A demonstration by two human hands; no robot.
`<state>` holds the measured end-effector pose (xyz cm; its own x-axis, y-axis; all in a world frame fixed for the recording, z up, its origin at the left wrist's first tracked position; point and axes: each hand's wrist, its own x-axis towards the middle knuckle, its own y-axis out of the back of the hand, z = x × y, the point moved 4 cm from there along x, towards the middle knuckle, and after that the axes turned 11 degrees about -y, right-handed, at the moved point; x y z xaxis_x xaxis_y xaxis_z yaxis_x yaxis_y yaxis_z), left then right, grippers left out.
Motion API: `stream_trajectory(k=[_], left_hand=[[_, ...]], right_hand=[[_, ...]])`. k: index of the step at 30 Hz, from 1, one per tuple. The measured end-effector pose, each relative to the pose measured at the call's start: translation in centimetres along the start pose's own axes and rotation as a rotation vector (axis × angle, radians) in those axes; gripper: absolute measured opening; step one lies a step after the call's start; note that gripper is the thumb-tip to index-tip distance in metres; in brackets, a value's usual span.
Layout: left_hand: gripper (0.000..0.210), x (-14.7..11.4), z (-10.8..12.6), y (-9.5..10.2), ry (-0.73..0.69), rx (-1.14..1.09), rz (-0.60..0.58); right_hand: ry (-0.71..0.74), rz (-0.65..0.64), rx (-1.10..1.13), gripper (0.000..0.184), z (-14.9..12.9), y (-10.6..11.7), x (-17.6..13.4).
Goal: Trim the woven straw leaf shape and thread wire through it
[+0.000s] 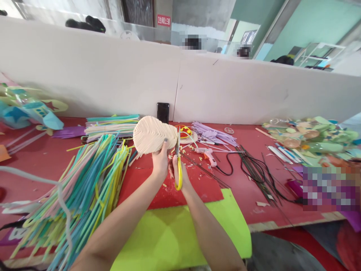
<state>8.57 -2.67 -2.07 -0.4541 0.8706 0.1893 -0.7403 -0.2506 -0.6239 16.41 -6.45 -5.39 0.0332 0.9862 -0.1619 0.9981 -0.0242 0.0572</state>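
Note:
A cream leaf shape (150, 135) with slanting ridges like veins is held up over the table. My left hand (160, 158) grips it from below, the thumb lying on its face. In my right hand (177, 169) is a pair of scissors (179, 177) with yellow handles, fingers closed round them. The blades point upward at the narrow right end of the leaf shape; whether they touch it I cannot tell. Small cream clippings lie on the red mat (172, 192) underneath. A pink glue gun (208, 156) rests on the table just right of my hands.
Bundles of coloured fuzzy stems (93, 188) cover the left side. Lilac strips (213, 133) lie behind the glue gun, whose black cord (231, 165) runs right among thin dark rods (256, 177). A black phone (163, 112) leans on the white partition (113, 75). Light green material (169, 233) hangs in front.

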Motion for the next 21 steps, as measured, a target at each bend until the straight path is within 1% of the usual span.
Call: stream_trajectory(k=[3, 7, 15, 21], left_hand=[[0.045, -0.24, 0.11, -0.19, -0.003, -0.014, -0.017], [0.046, -0.33, -0.01, -0.10, -0.003, -0.002, -0.007], [0.043, -0.16, 0.16, -0.04, -0.007, 0.014, -0.015], [0.041, -0.19, 0.13, 0.08, -0.011, 0.025, -0.017]], right_hand=[[-0.001, 0.001, -0.041, 0.062, -0.11, 0.20, 0.06], [-0.045, 0.001, -0.012, 0.062, -0.07, 0.43, -0.01], [-0.066, 0.032, -0.010, 0.058, 0.32, 0.75, -0.03], [-0.078, 0.018, -0.001, 0.056, 0.49, 0.66, -0.17]])
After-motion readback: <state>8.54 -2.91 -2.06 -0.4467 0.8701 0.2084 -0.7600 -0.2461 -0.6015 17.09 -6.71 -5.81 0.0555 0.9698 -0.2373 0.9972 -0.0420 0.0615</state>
